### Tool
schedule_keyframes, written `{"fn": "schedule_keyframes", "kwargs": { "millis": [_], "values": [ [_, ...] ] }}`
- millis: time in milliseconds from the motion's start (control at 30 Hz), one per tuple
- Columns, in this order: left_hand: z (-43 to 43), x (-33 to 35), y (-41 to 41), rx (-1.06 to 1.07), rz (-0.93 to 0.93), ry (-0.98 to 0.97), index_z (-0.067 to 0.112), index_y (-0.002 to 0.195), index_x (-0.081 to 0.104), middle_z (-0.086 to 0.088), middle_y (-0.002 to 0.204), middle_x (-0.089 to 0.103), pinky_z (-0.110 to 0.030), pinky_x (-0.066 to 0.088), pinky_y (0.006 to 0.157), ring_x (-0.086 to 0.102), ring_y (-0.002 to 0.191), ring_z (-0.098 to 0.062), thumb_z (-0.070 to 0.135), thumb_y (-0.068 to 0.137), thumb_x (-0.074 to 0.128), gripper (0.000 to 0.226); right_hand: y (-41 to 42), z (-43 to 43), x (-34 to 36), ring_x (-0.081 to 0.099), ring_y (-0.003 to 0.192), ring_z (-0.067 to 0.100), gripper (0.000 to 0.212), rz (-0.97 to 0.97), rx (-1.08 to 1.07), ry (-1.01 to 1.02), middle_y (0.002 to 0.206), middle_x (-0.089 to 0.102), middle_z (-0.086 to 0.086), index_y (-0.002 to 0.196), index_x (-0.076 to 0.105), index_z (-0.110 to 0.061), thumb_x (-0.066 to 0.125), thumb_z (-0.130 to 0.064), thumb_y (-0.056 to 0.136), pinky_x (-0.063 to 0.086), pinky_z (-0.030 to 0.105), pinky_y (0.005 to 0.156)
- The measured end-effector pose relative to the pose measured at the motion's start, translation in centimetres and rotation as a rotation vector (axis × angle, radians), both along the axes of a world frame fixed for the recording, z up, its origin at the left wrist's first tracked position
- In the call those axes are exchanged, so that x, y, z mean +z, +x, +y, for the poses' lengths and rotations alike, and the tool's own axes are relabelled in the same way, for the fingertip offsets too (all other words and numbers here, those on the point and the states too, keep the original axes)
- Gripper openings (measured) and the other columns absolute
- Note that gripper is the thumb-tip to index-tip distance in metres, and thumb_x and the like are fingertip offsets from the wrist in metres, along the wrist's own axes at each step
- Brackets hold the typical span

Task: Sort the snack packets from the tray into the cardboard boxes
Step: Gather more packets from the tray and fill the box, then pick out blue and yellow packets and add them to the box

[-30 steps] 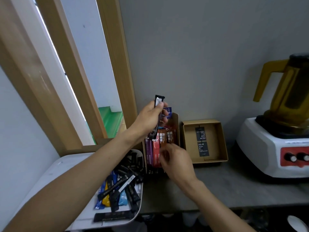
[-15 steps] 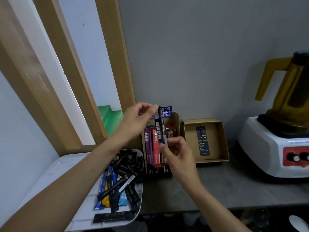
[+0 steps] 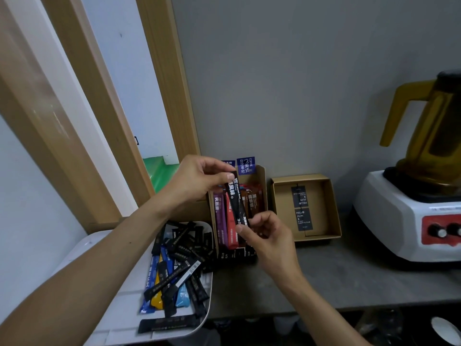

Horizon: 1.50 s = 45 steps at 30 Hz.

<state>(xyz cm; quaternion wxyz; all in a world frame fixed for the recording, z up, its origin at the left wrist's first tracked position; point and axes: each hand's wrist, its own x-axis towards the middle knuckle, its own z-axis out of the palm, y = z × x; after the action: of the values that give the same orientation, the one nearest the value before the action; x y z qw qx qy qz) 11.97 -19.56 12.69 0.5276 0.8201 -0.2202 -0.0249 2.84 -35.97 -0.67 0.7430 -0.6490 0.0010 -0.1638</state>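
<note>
Head view: the sorting is partly done. The left box (image 3: 262, 188), at the far wall, already holds a row of purple, red and brown packets standing on end. The right box (image 3: 333, 211), just beside it, holds only two flat black pieces; whether they are packets cannot be told. Much is left: a heap of packets (image 3: 179, 265), mostly black with some blue and yellow, lies in the tray (image 3: 84, 255) at near left.

The black packet (image 3: 235, 201) in hand hangs tilted over the left box. The left hand (image 3: 199, 178) pinches its far end between thumb and fingertips, and the right hand (image 3: 267, 233) pinches its near end the same way.

A second ago the left hand alone held it higher while the right hand was low at the box. Half a second ago both hands had it edge-on; now its printed face shows.
</note>
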Motion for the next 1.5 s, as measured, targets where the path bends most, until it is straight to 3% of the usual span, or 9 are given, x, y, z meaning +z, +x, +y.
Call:
{"fn": "schedule_keyframes", "kwargs": {
  "millis": [167, 333, 500, 633, 767, 867, 1133, 1333, 1500],
  "values": [
    [-0.3, -0.7, 0.3, 0.028, -0.057, 0.066, 0.022, 0.098, 0.077, 0.006, 0.093, 0.079, -0.022, 0.058, 0.066, 0.074, 0.093, -0.009, 0.021, 0.09, 0.076, 0.008, -0.3, -0.4, 0.1, 0.071, 0.079, 0.017, 0.022, 0.031, 0.002, -0.138, 0.084, 0.072, 0.002, 0.091, 0.065, -0.016, 0.085, -0.023, 0.083, 0.061, 0.029, 0.07],
    [-2.0, -0.5, 0.3, -0.025, -0.184, 0.365, 0.031, 0.096, 0.071, 0.014, 0.093, 0.075, -0.021, 0.054, 0.076, 0.069, 0.091, 0.0, 0.027, 0.095, 0.071, 0.004, -1.5, -0.2, -1.6, 0.057, 0.091, 0.0, 0.018, -0.137, -0.342, -1.041, 0.109, 0.056, -0.016, 0.098, 0.065, -0.031, 0.068, -0.046, 0.088, 0.052, 0.015, 0.065],
    [-5.1, -1.7, 1.9, -0.121, -0.283, 0.592, 0.029, 0.101, 0.072, 0.016, 0.092, 0.068, -0.015, 0.042, 0.07, 0.062, 0.086, 0.005, 0.025, 0.097, 0.068, 0.007, -1.4, 0.9, -2.0, 0.059, 0.085, 0.008, 0.014, -0.202, -0.243, -1.243, 0.098, 0.062, -0.008, 0.098, 0.068, -0.025, 0.073, -0.03, 0.085, 0.051, 0.018, 0.061],
    [-6.4, -3.4, 3.5, -0.14, -0.265, 0.612, 0.021, 0.106, 0.074, 0.017, 0.085, 0.065, -0.013, 0.042, 0.066, 0.064, 0.078, 0.002, 0.019, 0.097, 0.067, 0.011, 0.1, 1.3, -2.1, 0.062, 0.08, 0.018, 0.016, -0.086, -0.248, -1.373, 0.091, 0.063, 0.0, 0.093, 0.069, -0.019, 0.076, -0.021, 0.08, 0.056, 0.028, 0.058],
    [-6.5, -4.4, 4.4, -0.079, -0.361, 0.663, 0.018, 0.105, 0.075, 0.005, 0.098, 0.069, -0.025, 0.054, 0.079, 0.064, 0.085, -0.005, 0.017, 0.096, 0.068, 0.012, 0.9, 1.7, -1.8, 0.061, 0.106, 0.025, 0.021, 0.052, -0.24, -1.447, 0.114, 0.061, 0.006, 0.117, 0.065, -0.015, 0.062, -0.02, 0.097, 0.06, 0.035, 0.074],
    [-6.4, -4.7, 4.7, -0.04, -0.421, 0.696, 0.017, 0.108, 0.076, 0.0, 0.11, 0.067, -0.032, 0.053, 0.089, 0.063, 0.101, -0.014, 0.02, 0.094, 0.071, 0.015, 1.2, 2.0, -1.7, 0.062, 0.104, 0.024, 0.019, 0.103, -0.25, -1.466, 0.113, 0.061, 0.007, 0.115, 0.066, -0.016, 0.063, -0.019, 0.096, 0.06, 0.035, 0.07],
    [-3.6, -1.8, 1.7, -0.028, -0.451, 0.496, 0.025, 0.106, 0.071, 0.015, 0.094, 0.067, -0.014, 0.05, 0.075, 0.062, 0.084, 0.004, 0.027, 0.091, 0.075, 0.016, 0.2, 1.5, -0.4, 0.062, 0.108, 0.019, 0.025, 0.055, -0.21, -1.358, 0.118, 0.061, 0.002, 0.121, 0.061, -0.018, 0.059, -0.029, 0.099, 0.058, 0.032, 0.08],
    [5.3, -0.9, -2.2, -0.049, -0.32, 0.538, 0.026, 0.096, 0.073, 0.015, 0.084, 0.07, -0.011, 0.048, 0.067, 0.064, 0.078, 0.004, 0.033, 0.092, 0.074, 0.008, -1.5, 3.3, 1.1, 0.065, 0.083, 0.013, 0.013, -0.102, -0.077, -1.229, 0.101, 0.064, -0.005, 0.1, 0.066, -0.022, 0.071, -0.02, 0.088, 0.051, 0.022, 0.061],
    [13.2, -5.6, -2.0, 0.23, -0.016, 0.766, 0.028, 0.088, 0.07, 0.01, 0.081, 0.072, -0.037, 0.06, 0.075, 0.068, 0.073, -0.004, 0.041, 0.089, 0.075, 0.014, -1.1, 6.7, 0.7, 0.064, 0.09, 0.01, 0.019, -0.151, 0.108, -1.184, 0.109, 0.062, -0.01, 0.111, 0.068, -0.025, 0.069, -0.024, 0.093, 0.057, 0.027, 0.073]
  ]
}}
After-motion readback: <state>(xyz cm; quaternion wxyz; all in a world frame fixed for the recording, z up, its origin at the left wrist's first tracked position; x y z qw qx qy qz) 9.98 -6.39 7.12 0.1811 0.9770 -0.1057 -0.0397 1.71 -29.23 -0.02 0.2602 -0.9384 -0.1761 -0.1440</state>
